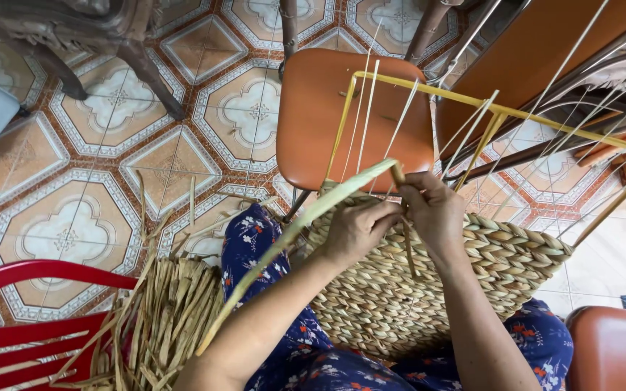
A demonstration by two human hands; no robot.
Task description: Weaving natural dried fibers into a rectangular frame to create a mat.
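Observation:
A half-woven straw basket (501, 264) rests on my lap, its braided rim facing away from me. Thin pale upright strands (367, 119) rise from it inside a yellow wire frame (429, 85). My left hand (353, 230) grips a long flat green-yellow reed (291, 235) that runs down to the lower left. My right hand (435, 210) pinches the same reed's folded end at the basket's rim, next to the left hand. Both hands touch the weave.
An orange stool (327, 101) stands just beyond the basket. A bundle of dried reeds (161, 318) lies at my left on the patterned tile floor (74, 188). A red plastic chair (16, 318) is at lower left, dark wooden furniture legs (146, 72) at top, an orange seat (614, 347) lower right.

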